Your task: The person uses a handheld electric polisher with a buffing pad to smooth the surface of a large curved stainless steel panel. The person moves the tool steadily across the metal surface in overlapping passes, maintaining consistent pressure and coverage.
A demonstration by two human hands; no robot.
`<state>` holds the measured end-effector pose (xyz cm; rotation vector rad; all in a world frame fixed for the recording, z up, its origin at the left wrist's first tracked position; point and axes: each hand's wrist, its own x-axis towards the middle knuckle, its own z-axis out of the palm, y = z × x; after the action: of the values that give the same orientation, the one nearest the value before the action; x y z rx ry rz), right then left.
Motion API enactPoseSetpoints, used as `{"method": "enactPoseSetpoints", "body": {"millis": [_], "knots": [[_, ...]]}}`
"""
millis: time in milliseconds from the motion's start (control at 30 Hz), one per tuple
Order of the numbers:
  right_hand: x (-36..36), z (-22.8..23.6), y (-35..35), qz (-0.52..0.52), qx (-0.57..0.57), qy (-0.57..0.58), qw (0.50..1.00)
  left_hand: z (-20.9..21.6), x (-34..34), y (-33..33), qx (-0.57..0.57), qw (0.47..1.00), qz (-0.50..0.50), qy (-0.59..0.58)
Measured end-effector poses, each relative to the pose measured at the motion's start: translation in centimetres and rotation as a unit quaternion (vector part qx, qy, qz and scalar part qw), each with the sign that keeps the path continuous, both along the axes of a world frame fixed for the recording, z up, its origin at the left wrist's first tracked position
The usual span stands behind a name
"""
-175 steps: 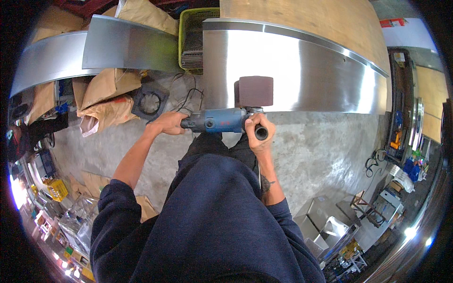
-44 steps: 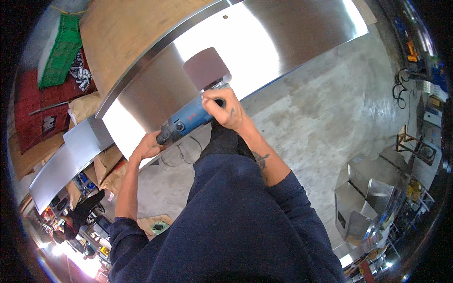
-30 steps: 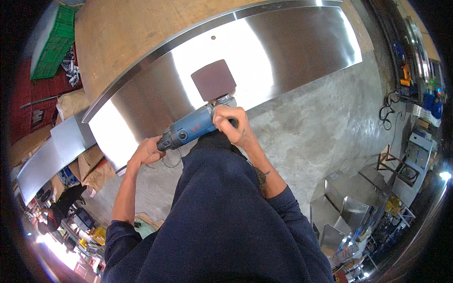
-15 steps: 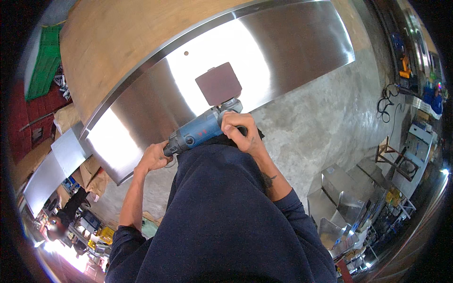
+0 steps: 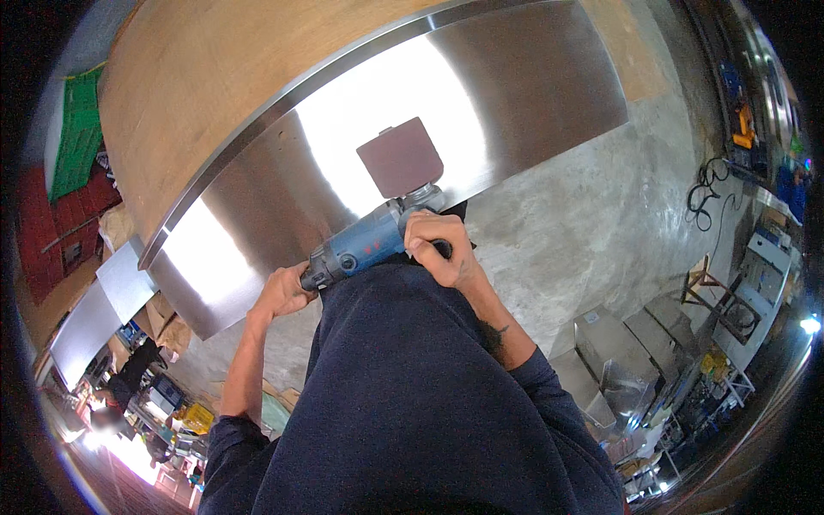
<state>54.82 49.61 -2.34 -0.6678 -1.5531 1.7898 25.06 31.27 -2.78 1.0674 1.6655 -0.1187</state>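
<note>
Both my hands hold a blue power sander [image 5: 371, 240] with a wide, reddish-brown abrasive drum [image 5: 401, 158] at its far end. My left hand [image 5: 283, 293] is wrapped round the dark rear end of the body. My right hand [image 5: 440, 246] grips the dark side handle near the drum, its fingers closed. The drum appears over a long, shiny stainless steel sheet [image 5: 549, 86] with a bent-up far edge. Whether it touches the metal, I cannot tell. My dark clothing lies close against the sander's near side.
The sheet rests on a wooden board [image 5: 184, 94]. Grey concrete floor [image 5: 549, 223] spreads to the right. Bent metal pieces [image 5: 631, 343] stand at lower right, near a small wooden stool [image 5: 721, 296]. A black cable [image 5: 705, 193] lies by the right wall. A person [image 5: 107, 412] is far left.
The sheet has shifted slightly left in view, and its small dark hole no longer shows. Both hands keep their hold on the sander, which has hardly moved in the picture.
</note>
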Motion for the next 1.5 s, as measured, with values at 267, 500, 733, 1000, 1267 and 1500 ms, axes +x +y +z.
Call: {"method": "enactPoseSetpoints", "body": {"millis": [267,500,733,1000,1267,1500], "knots": [[4.8,-0.3,5.4,-0.005,-0.012,-0.005,1.000,0.3,4.9,5.4,-0.010,1.000,0.017,-0.001],[8.5,-0.7,9.3,-0.025,0.005,-0.016,1.000,-0.1,8.4,9.9,-0.024,1.000,0.009,-0.006],[12.1,-1.5,13.6,-0.027,-0.016,0.003,1.000,-1.1,12.3,13.5,-0.005,1.000,0.014,-0.009],[15.2,-1.3,17.6,-0.045,-0.020,0.023,0.999,-0.2,15.8,18.3,-0.004,1.000,0.009,-0.016],[19.3,-1.1,21.9,-0.062,-0.017,0.011,0.998,-1.2,19.2,22.4,0.009,1.000,-0.002,-0.030],[22.3,-0.4,24.9,-0.075,-0.004,-0.001,0.997,-0.8,22.1,26.5,0.009,0.999,-0.034,-0.016]]}}
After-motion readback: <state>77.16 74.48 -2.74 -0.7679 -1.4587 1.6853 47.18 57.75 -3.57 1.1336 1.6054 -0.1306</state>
